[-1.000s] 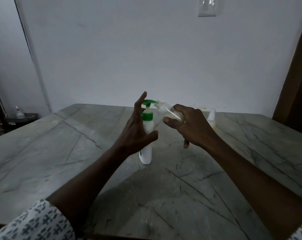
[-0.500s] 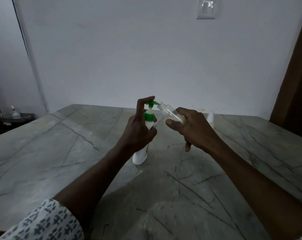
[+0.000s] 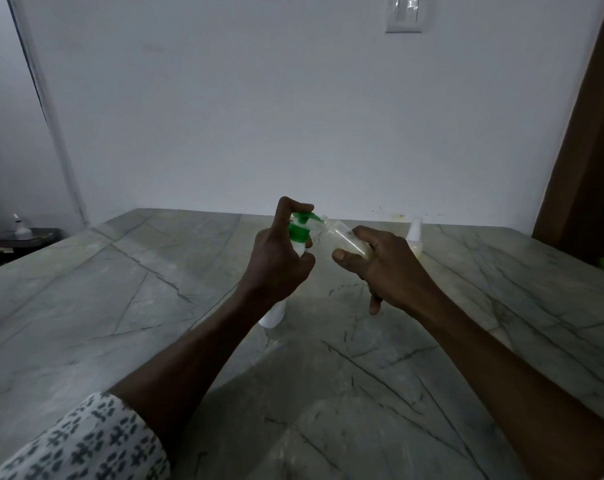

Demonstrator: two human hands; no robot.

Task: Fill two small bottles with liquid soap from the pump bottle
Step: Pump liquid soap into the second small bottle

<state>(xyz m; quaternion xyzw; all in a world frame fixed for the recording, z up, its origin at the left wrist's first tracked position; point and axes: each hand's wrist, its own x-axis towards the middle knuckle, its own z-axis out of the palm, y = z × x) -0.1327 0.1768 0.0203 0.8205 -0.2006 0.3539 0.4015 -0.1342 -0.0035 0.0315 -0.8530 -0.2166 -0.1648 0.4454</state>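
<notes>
Left hand [image 3: 276, 261] is wrapped around the pump bottle [image 3: 295, 242] at the neck, forefinger curled over the green pump head [image 3: 302, 218]. Right hand [image 3: 380, 268] is closed on a clear small bottle [image 3: 342, 233], thumb on the near side and fingers behind, with the bottle tilted so its open mouth meets the spout tip.

The pump bottle leans toward the small bottle, and only the white base [image 3: 274, 318] shows below the left wrist, resting on the table [image 3: 120, 289]. Pale liquid appears to sit in the lower end of the held bottle; the level is not readable.

A second small bottle [image 3: 414, 239], white-capped with yellowish contents, stands upright right of the pump bottle and beyond the right hand, likely already filled.

Handling notes, as judgement: the small bottle looks light and thin-walled, so hold it mid-body with light pressure; a hard squeeze could deform it. Soap on the neck would make it slippery. The pump bottle is stiffer; bracing at the collar resists tipping during the press.
</notes>
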